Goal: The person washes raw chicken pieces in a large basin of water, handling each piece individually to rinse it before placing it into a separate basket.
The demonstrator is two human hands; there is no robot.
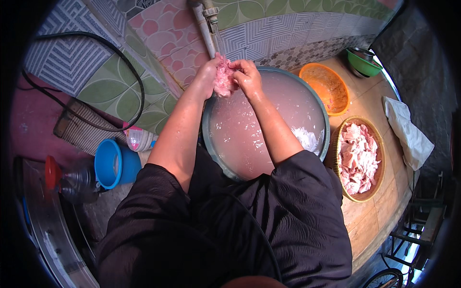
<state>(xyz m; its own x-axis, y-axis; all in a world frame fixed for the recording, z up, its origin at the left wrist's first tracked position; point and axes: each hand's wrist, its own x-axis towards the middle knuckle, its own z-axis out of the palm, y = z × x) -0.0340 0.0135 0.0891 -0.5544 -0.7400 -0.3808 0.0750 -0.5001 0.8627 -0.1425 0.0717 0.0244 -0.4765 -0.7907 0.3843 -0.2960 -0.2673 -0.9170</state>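
My left hand [208, 77] holds a pink piece of raw meat [224, 77], possibly chicken, from its left side. On the right side of the same piece, my right hand [247, 75] pinches it with thumb and fingers. Water runs from a tap [211, 16] just above the meat. Below my hands stands a large round tub [326, 126] of cloudy pinkish water [237, 133]. Beside the tub, a woven basket [382, 172] holds a heap of raw pale pink meat pieces [358, 158].
An orange basin [326, 88] and a green bowl [363, 63] stand at the back right. A white sack [408, 133] lies right of the basket. On the left are a blue bucket [126, 163], a ridged washboard [84, 126] and a black hose [138, 75] along the tiled wall.
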